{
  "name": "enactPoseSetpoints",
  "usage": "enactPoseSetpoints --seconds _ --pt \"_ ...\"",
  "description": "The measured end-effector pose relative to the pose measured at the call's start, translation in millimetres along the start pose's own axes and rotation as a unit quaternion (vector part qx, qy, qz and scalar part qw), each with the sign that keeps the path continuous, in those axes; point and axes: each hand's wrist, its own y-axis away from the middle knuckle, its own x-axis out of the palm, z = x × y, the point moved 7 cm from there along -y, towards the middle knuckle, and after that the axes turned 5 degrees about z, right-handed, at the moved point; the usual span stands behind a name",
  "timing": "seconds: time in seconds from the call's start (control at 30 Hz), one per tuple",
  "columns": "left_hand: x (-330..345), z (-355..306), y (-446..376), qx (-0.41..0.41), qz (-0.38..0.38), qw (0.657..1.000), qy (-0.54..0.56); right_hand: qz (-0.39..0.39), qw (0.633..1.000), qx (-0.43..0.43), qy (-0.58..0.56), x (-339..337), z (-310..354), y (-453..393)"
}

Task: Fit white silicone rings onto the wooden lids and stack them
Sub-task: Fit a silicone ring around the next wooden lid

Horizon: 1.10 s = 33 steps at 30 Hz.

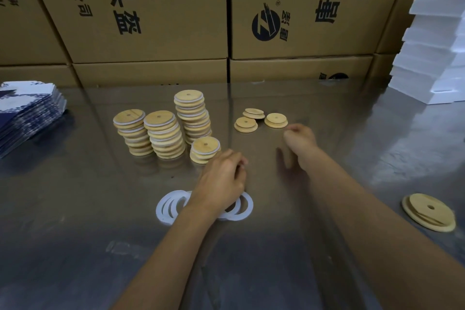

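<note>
Left grip lies knuckles-up over the loose white silicone rings on the table, fingers curled under; I cannot tell whether it has a ring pinched, as the fingertips are hidden. Rings show on both sides of that hand, overlapping one another flat on the table.

Right grip sits further out, fingers loosely curled and blurred, nothing visibly in it. Just beyond it I note three bare wooden lids lying apart from the stacks, two flat and one leaning on another. A further lid pair lies well to the right, near the table edge.

Four stacks of ringed lids stand left of centre. The shortest stack is just beside the left grip's knuckles; I cannot tell whether they touch.

Cardboard cartons wall the far side. Legible print: "P头盔" and "有限公司" on the left carton; a round dark logo and "沧州" on the right one. Other characters I cannot read reliably. Blue-and-white printed flat packs sit at far left, white foam blocks at far right.
</note>
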Motion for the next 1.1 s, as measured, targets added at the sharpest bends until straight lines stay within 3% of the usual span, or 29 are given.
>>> enactPoseSetpoints --seconds 0.1,0.27,0.43,0.63,0.93,1.1 --pt "0 3 -2 0.0 -0.005 1.0 0.012 -0.009 1.0 0.023 -0.013 0 3 -19" --pt "3 5 -4 0.003 -0.008 1.0 0.013 -0.026 0.996 0.049 0.066 8 3 -34" --pt "3 5 -4 0.004 -0.014 1.0 0.017 -0.045 0.983 0.029 0.177 13 14 -45" --pt "2 6 -5 0.006 -0.012 1.0 0.019 -0.077 0.97 0.012 0.232 16 15 -52" --pt "3 5 -4 0.008 -0.003 1.0 0.012 -0.051 0.989 -0.069 0.118 10 9 -35" --pt "1 3 -2 0.011 0.01 1.0 0.012 -0.031 0.998 -0.055 -0.004 -2 -1 -21"
